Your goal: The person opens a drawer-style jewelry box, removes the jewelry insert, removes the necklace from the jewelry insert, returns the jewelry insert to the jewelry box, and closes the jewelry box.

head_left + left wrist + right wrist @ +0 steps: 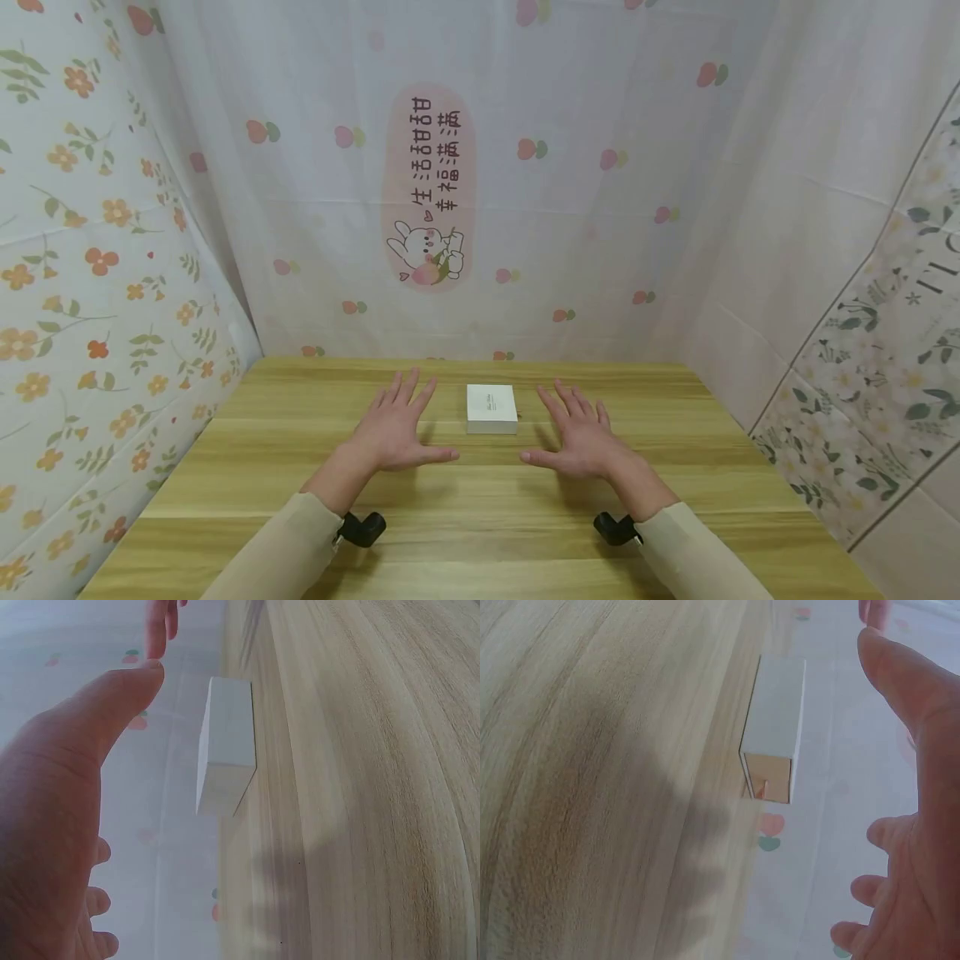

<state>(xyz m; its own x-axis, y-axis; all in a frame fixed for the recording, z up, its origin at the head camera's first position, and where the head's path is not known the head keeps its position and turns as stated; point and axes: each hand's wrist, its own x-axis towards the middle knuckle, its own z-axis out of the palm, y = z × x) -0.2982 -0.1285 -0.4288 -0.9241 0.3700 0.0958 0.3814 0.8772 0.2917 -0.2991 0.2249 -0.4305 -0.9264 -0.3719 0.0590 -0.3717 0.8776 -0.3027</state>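
Note:
A small white box (pixel 491 407) with fine dark print on its lid lies flat on the wooden table. To its left my left hand (pixel 397 429) hovers with spread fingers, apart from the box. On the other side my right hand (pixel 583 433) is held the same way, fingers spread and holding nothing. The left wrist view has the box (pixel 229 724) showing plain white sides, beyond the thumb. From the right wrist, the box (pixel 775 709) shows a tan end face with a small tab sticking out.
The wood-grain table (pixel 480 517) reaches back to a white curtain (pixel 600 225) printed with fruit and a rabbit. Floral cloths hang along the left (pixel 97 275) and right (pixel 862 375) sides. A black wrist mount (pixel 363 529) sits under the left forearm, another (pixel 617 529) under the right.

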